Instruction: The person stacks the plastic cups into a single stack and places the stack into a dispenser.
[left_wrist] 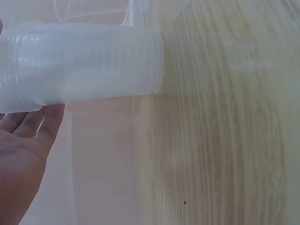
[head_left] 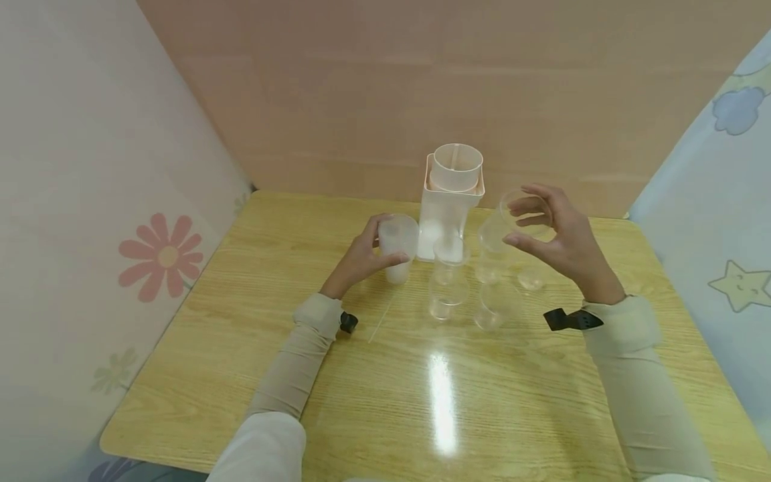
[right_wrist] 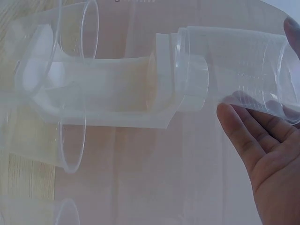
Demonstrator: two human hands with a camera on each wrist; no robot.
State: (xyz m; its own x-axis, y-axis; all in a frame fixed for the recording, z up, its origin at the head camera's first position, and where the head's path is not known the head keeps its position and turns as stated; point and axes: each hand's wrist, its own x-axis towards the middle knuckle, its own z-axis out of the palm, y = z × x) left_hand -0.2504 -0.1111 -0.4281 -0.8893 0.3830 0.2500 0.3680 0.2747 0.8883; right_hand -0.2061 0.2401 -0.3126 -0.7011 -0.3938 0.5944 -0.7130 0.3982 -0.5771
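My left hand (head_left: 360, 258) grips a stack of nested clear plastic cups (head_left: 397, 235) near its rim, fingers and thumb on opposite sides. In the left wrist view, the ribbed stack (left_wrist: 93, 65) has its base at or near the tabletop; contact is unclear. Raised over the table, my right hand (head_left: 569, 244) holds one clear plastic cup (right_wrist: 234, 70) between thumb and fingers near the rim. Several more clear cups (head_left: 448, 292) stand between the hands, rims up. Behind them is a white cup dispenser (head_left: 442, 224) with a round tube (head_left: 456, 177) on top.
The wooden table (head_left: 385, 395) has a pinkish wall (head_left: 337, 100) along its back and pale decorated walls at both sides. A thin pale strip (head_left: 379, 323) lies on the table near the left wrist.
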